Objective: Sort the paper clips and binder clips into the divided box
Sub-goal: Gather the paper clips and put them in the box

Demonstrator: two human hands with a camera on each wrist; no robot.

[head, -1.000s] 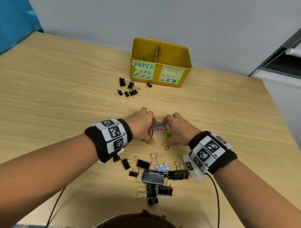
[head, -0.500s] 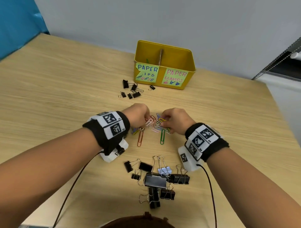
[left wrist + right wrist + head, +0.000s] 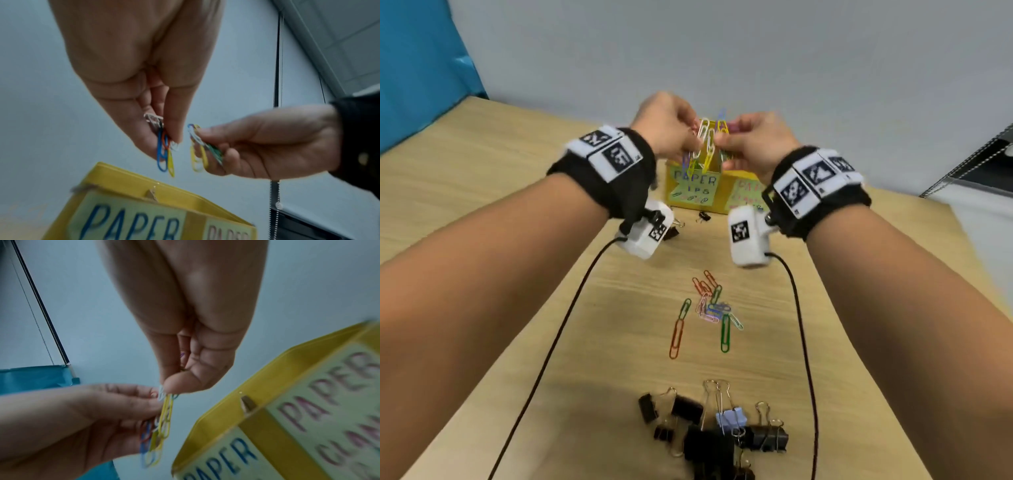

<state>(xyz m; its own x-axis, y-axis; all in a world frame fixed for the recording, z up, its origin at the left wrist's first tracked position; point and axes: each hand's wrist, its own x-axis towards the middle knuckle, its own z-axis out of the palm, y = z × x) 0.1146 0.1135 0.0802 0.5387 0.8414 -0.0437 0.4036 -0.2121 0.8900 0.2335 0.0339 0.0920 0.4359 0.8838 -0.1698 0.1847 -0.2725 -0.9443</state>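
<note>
Holding bunches of paper clips [image 3: 705, 144] pinched in our left hand [image 3: 667, 126] and right hand [image 3: 753, 144] above the yellow box [image 3: 722, 202] — more paper clips and binder clips [image 3: 715, 435] remain on the table [image 3: 482, 192] before it.

The left hand [image 3: 141, 65] hangs fingers-down, pinching a bunch of paper clips [image 3: 164, 151], blue, orange, yellow and white; just beside it the right hand [image 3: 261, 146] pinches yellow, white and green paper clips [image 3: 200, 154]; below both sits the yellow divided box [image 3: 144, 181], its label [image 3: 127, 219] reading "PAPER".
</note>
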